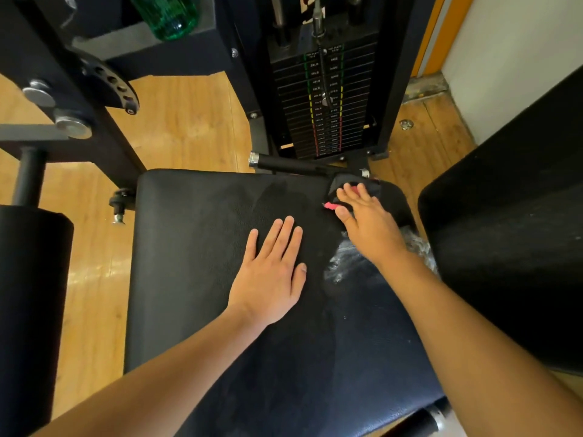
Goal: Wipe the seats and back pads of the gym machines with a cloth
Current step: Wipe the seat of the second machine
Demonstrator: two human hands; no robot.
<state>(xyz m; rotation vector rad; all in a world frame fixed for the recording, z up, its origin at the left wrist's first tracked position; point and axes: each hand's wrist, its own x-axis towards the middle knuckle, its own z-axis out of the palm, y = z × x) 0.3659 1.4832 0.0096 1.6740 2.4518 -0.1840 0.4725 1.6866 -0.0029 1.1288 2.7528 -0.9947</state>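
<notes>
A wide black padded seat (195, 263) fills the middle of the head view. My left hand (271, 272) lies flat on its centre, fingers apart, holding nothing. My right hand (366, 222) presses a dark cloth with a pink edge (350, 189) onto the seat's far right corner. A darker wiped streak runs across the far part of the seat. A worn, cracked patch (344, 263) shows in the vinyl beside my right wrist. Another black pad (511, 247) stands at the right.
The weight stack (321, 102) with coloured labels rises just beyond the seat, a black handle bar (284, 164) at its foot. A black roller pad (28, 279) and the machine frame stand at the left. A green bottle (167, 17) sits at the top. The floor is wooden.
</notes>
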